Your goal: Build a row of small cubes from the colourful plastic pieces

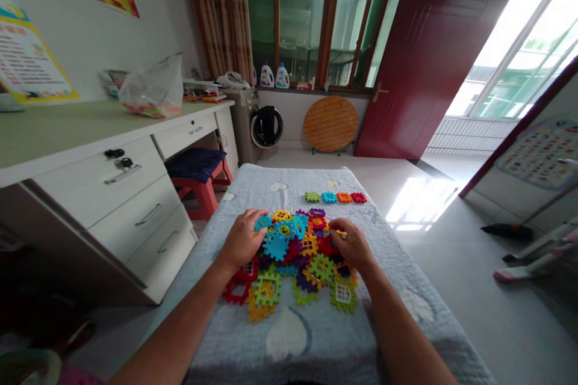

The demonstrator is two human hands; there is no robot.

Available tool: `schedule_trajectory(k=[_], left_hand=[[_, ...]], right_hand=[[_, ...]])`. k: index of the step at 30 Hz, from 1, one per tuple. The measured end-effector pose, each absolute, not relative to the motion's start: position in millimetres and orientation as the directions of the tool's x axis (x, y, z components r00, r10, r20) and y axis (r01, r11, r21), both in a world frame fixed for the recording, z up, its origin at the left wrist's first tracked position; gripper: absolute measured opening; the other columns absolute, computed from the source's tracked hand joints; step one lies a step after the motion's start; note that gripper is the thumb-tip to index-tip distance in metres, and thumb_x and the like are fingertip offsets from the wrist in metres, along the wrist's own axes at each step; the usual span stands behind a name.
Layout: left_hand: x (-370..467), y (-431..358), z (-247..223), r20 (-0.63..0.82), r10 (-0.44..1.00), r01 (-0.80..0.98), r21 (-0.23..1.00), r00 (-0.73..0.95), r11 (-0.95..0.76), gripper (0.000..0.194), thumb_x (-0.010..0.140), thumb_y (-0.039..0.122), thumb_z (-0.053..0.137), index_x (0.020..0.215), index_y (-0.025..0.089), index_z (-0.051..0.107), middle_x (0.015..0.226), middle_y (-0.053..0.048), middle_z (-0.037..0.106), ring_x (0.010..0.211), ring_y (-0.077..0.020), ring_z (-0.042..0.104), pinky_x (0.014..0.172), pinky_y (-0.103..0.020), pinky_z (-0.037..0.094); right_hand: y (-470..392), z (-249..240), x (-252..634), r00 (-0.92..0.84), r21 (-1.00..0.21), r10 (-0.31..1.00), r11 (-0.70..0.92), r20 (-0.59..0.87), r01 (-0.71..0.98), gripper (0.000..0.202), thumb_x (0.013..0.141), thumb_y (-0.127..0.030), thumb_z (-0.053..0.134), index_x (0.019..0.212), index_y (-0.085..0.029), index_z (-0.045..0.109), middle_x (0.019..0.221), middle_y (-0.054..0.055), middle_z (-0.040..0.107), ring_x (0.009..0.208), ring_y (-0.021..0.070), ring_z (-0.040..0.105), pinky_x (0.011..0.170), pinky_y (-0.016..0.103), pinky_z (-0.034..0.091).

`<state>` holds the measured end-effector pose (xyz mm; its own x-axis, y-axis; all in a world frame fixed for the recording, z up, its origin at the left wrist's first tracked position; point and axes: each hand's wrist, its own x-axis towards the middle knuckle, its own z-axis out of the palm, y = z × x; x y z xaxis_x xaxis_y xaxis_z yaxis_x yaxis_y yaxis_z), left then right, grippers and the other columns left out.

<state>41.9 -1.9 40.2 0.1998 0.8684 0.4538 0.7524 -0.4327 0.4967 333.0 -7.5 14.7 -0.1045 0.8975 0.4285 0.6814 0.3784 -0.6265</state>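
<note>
- White desk [124, 207] with drawers along the left wall [167, 18]
- Brown-framed window [302, 12] at back, patterned curtain [221, 12] beside it
- Dark red door [419, 60], right
- Sunlight [415, 195] on glossy floor [456, 264]

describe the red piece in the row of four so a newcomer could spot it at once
Find the pale grey-blue cloth, then look beyond the multicoloured heap of toothed plastic pieces to a row of four. The red toothed plastic piece sits at the row's right end, next to the orange toothed plastic piece. No other piece in that row is red.

Buried pcs [307, 280] part hidden, L poster txt [27, 61] blurred
</note>
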Motion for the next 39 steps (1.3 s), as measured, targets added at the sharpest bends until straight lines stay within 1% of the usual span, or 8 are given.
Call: schedule_trajectory(k=[5,10,13,16,21,28,33,39], left_hand=[[31.6,-13.5,24.6,0.494,0.855,0.747,0.507,0.157,-0.430,0.021,0.084,0.027,0.047,0.097,0.019,0.062,0.105,-0.006,0.061,0.105,-0.0209,0.054,0.097,-0.039,0.041],[24.8,-15.8,15.9,0.509,0.854,0.756,0.515,0.110,-0.404,0.023,0.086,0.032,0.045,0.094,0.020,0.063,0.107,-0.006,0.061,0.107,-0.0212,0.053,0.098,-0.039,0.040],[19.3,-13.7,15.1,0.501,0.861,0.753,0.535,0.082,-0.383,0.025,0.085,0.036,0.048,0.094,0.019,0.064,0.109,-0.007,0.060,0.108,-0.0215,0.052,0.099,-0.039,0.038],[11.7,-10.8,13.5,0.486,0.873,0.729,0.585,0.036,-0.356,0.026,0.085,0.038,0.048,0.093,0.018,0.064,0.110,-0.007,0.059,0.109,-0.0210,0.052,0.101,-0.037,0.038],[2.7,-7.3,8.8,0.425,0.904,0.676,0.678,-0.039,-0.290,0.026,0.083,0.038,0.048,0.091,0.018,0.063,0.108,-0.007,0.060,0.108,-0.0203,0.054,0.101,-0.036,0.038],[4.7,-5.6,5.1,0.396,0.917,0.660,0.699,-0.039,-0.274,0.026,0.082,0.038,0.048,0.089,0.018,0.063,0.103,-0.005,0.062,0.103,-0.0200,0.056,0.098,-0.035,0.040],[3.2,-4.4,1.3,0.376,0.926,0.658,0.706,-0.032,-0.264,0.027,0.083,0.040,0.046,0.090,0.019,0.062,0.102,-0.005,0.063,0.102,-0.0202,0.057,0.097,-0.036,0.041],[1.4,-3.1,-1.8,0.379,0.925,0.665,0.697,-0.026,-0.267,0.029,0.083,0.042,0.046,0.090,0.019,0.062,0.101,-0.005,0.064,0.101,-0.0202,0.058,0.097,-0.035,0.042]], right_hand=[[-11.4,36.3,308.0,-0.253,-0.522,0.839,0.507,0.482,0.686,0.018,0.080,-0.021,0.051,0.092,-0.022,0.064,0.096,0.005,0.064,0.096,0.0197,0.054,0.088,0.036,0.040],[-17.7,55.0,257.8,-0.496,-0.302,0.762,0.630,0.417,0.715,0.045,0.069,-0.040,0.067,0.112,-0.028,0.060,0.137,0.007,0.042,0.124,0.0325,0.031,0.101,0.052,0.023],[-18.9,52.3,231.9,-0.575,-0.224,0.743,0.659,0.343,0.718,0.060,0.062,-0.050,0.070,0.114,-0.025,0.056,0.141,0.009,0.036,0.128,0.0357,0.022,0.105,0.057,0.011],[-16.8,47.7,224.2,-0.583,-0.215,0.756,0.648,0.298,0.731,0.055,0.062,-0.043,0.071,0.112,-0.024,0.057,0.133,0.010,0.044,0.126,0.0340,0.026,0.104,0.055,0.013],[-11.3,50.7,247.7,-0.556,-0.342,0.773,0.634,0.306,0.694,0.056,0.062,-0.032,0.068,0.115,-0.022,0.053,0.116,0.008,0.054,0.109,0.0265,0.044,0.096,0.045,0.032],[-7.3,50.4,292.7,-0.369,-0.612,0.851,0.525,0.374,0.591,0.053,0.069,-0.023,0.059,0.121,-0.022,0.050,0.112,0.007,0.059,0.103,0.0219,0.054,0.091,0.039,0.042],[-5.4,43.7,315.3,-0.204,-0.790,0.926,0.377,0.317,0.484,0.043,0.074,-0.029,0.055,0.117,-0.025,0.053,0.105,0.003,0.063,0.093,0.0199,0.059,0.084,0.036,0.048],[2.6,32.0,321.7,-0.065,-0.878,0.940,0.336,0.335,0.341,0.044,0.076,-0.037,0.056,0.117,-0.023,0.050,0.093,0.003,0.063,0.079,0.0163,0.060,0.069,0.028,0.051]])
